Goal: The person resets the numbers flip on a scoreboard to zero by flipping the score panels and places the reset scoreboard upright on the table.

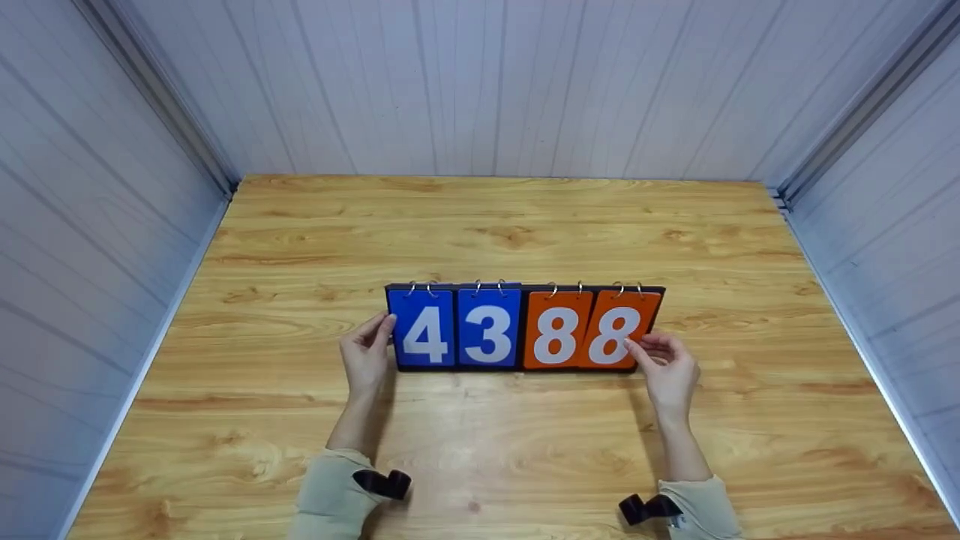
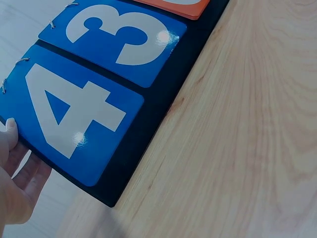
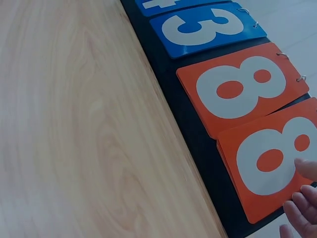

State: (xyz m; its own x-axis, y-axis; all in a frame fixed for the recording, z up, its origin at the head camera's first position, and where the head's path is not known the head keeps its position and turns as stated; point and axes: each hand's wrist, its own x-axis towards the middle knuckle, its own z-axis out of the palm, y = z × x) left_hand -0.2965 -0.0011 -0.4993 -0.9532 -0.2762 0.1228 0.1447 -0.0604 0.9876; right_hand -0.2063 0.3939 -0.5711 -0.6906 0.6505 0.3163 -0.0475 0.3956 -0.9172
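Observation:
A tabletop flip scoreboard (image 1: 523, 330) stands tilted on the table, its number cards hung on metal rings along the top edge. The blue cards read 4 (image 2: 74, 109) and 3 (image 2: 119, 37); both orange cards show 8. My left hand (image 1: 367, 352) pinches the board's left edge, thumb in front and fingers behind. At the other end is my right hand (image 1: 670, 375), its thumb on the rightmost orange card (image 3: 262, 163) and its fingers curled at the right edge. That card stack hangs slightly askew, its lower part overlapping the neighbouring orange card (image 3: 237, 89).
The scoreboard is on a wood-grain table (image 1: 480, 457). Pale ribbed panels (image 1: 487, 90) rise behind the table and along its left and right sides. A black strap with a small dark device (image 1: 384, 484) sits at each sleeve cuff.

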